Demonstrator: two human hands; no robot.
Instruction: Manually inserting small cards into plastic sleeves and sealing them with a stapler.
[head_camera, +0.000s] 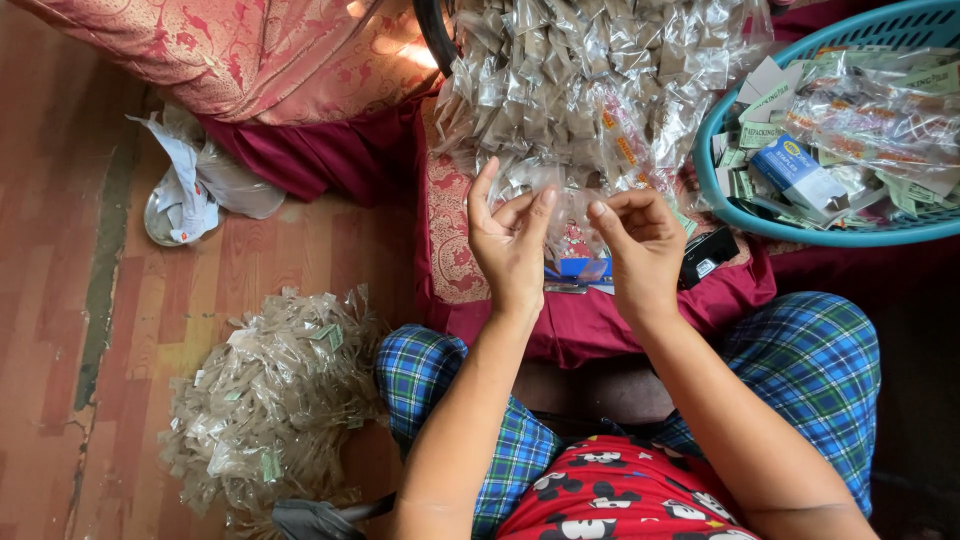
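My left hand (510, 240) and my right hand (640, 245) are raised close together over a red cushion (590, 320). Between their fingertips they pinch a small clear plastic pouch (570, 205), which is hard to make out against the heap behind. That big heap of clear empty pouches (590, 90) lies just beyond my hands. Under my hands on the cushion lie a small blue item (578, 268) and a black object (705, 255).
A teal plastic basket (720, 190) at the right holds packets, paper slips and a blue box (800, 170). A second pile of filled pouches (270, 400) lies on the wooden floor at the left. A crumpled white bag (190, 190) sits by the draped red cloth (250, 60).
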